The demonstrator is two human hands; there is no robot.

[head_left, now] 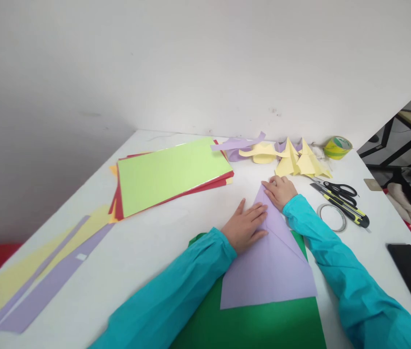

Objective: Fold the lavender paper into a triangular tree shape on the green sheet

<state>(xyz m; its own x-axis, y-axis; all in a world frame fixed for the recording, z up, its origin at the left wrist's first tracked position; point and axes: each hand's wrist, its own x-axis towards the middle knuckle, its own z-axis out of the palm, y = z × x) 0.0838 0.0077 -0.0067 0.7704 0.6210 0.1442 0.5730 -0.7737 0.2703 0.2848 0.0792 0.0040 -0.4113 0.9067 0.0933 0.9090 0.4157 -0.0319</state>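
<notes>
Your left hand (245, 227) lies palm down, its fingers spread across the left side of the purple paper (263, 276) and holding it flat. Your right hand (281, 192) has its fingertips gathered at the paper's far tip; whether they pinch the layers or only press on them, you cannot tell from here. The paper lies in front of you, its near part over a green sheet (263, 325) and its tip beyond it, on the white table (176, 228).

As for progress, the upper sides slope in to a point, and a slanting flap edge shows on the right, so the first folds look made. The tip seems to need its creases pressed sharp. The wide near end remains flat and broad, so shaping looks well short of finished, though your left hand hides part of the layers.

Beyond your right hand, yellow folded peaks (287, 160) stand upright, further along than the purple piece. The scissors (341, 191) and box cutter (347, 206) rest to the right, unheld; the purple strip (53, 281) at far left looks like an offcut.
</notes>
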